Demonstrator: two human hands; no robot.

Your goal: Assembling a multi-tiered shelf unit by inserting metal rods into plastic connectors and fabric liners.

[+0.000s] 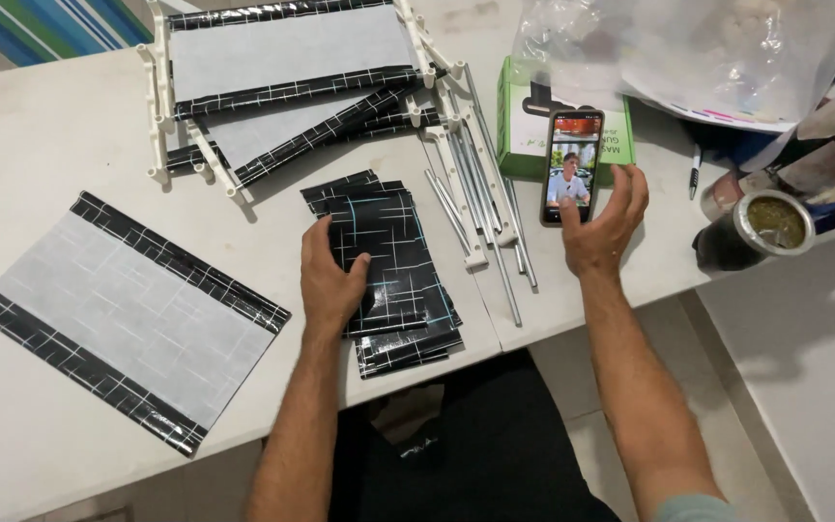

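1. Forearms come up from the bottom edge, over dark trousers, so whoever wears the camera seems to be seated at the white worktop (41, 126).
2. Left hand (329, 275) lies palm-down on a stack of folded black sheets with a thin white grid pattern (393, 266), fingers flat and slightly spread, pressing rather than gripping.
3. Right hand (603, 227) is up at a smartphone (570, 166) that leans upright against a green box (519, 116); fingers are loosely apart, thumb touching the lower part of the screen, which shows a video. Not clamped on it.
4. Just beside the stack, between the two hands, lies a bundle of thin metal rods (480, 193).
5. Further left, a grey fabric panel with black patterned edges (128, 314) lies flat; more panels with white plastic connectors (282, 68) are piled at the back.
6. My read: work is paused to check the video. The next move probably calls for lifting one sheet off the stack without sliding the rest.
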